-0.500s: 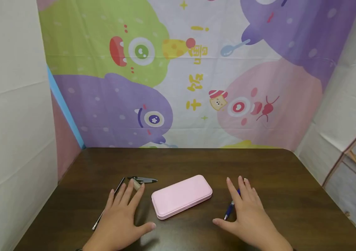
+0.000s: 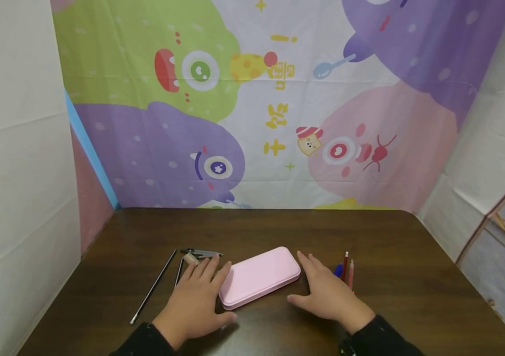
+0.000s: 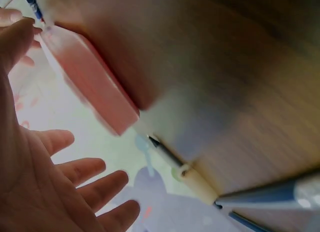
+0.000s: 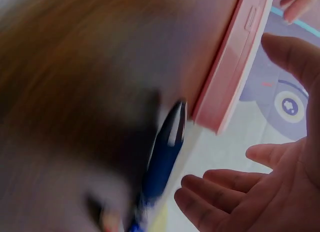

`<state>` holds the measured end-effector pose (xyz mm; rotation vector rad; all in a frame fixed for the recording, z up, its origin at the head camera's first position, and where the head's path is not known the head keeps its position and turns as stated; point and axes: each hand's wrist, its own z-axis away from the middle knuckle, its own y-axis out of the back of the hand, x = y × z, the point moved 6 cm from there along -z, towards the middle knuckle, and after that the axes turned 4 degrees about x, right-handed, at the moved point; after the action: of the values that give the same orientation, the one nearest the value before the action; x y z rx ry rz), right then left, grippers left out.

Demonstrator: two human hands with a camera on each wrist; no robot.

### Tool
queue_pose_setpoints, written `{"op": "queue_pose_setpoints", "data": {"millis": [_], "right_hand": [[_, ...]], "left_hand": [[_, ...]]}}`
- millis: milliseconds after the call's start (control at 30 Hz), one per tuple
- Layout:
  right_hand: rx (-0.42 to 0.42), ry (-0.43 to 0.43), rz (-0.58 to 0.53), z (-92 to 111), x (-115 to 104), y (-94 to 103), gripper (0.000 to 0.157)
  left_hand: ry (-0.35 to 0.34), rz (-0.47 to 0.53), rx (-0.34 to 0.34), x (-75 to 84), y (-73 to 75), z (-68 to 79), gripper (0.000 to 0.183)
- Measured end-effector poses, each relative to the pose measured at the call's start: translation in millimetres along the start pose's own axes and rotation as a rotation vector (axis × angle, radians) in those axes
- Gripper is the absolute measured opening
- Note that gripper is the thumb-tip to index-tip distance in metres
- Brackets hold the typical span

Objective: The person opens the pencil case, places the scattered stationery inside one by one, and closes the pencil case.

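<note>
A closed pink pencil case (image 2: 259, 277) lies at a slant on the dark wooden table. My left hand (image 2: 196, 301) hovers at its left end with the fingers spread; in the head view the fingertips overlap the case's edge. Off the case's right end is my right hand (image 2: 325, 294), its fingers extended and holding nothing. The left wrist view shows a gap between the left fingers and the case (image 3: 95, 79). A blue pen (image 4: 162, 154) lies beside the right hand, partly hidden by it in the head view.
Left of the case are a long dark pencil (image 2: 153, 287), a second dark stick (image 2: 179, 272) partly under the hand, an eraser (image 2: 190, 258) and a grey compass (image 2: 205, 253). Two reddish pencils (image 2: 351, 273) lie at the right. A cartoon cloth (image 2: 274, 188) hangs behind the table.
Both hands have moved inward toward the pink case. The dark pencil on the left and the reddish pencils on the right have come into fuller view. The case has barely moved, if at all.
</note>
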<state>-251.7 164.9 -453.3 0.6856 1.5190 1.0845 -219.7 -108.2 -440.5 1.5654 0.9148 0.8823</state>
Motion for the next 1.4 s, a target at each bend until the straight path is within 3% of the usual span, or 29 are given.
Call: {"op": "queue_pose_setpoints", "data": {"millis": [200,400,600,867,1133,1400], "right_hand": [[-0.027,-0.053,-0.098,-18.5,1.6,-10.3,0.105],[0.030,-0.069,-0.118,-26.0,1.3,-10.5,0.094],[0.070,-0.079,-0.148,-27.9,-1.1,-9.2,0.084],[0.069,-0.095,-0.199,-22.8,-5.4,-10.3,0.089],[0.134,-0.117,-0.301,-5.6,-11.7,-1.5,0.088],[0.296,-0.077,-0.449,13.2,-20.0,6.0,0.082]], "left_hand": [[0.033,0.055,-0.043,3.9,-7.9,-11.6,0.101],[0.071,0.131,-0.003,-3.2,-12.5,-15.0,0.089],[0.099,0.200,-0.012,-6.9,-11.7,-18.7,0.085],[0.101,0.247,-0.023,-4.9,-5.3,-18.8,0.081],[0.127,0.325,-0.036,-5.9,2.7,-18.1,0.087],[0.186,0.395,0.012,-8.3,10.1,-11.0,0.096]]}}
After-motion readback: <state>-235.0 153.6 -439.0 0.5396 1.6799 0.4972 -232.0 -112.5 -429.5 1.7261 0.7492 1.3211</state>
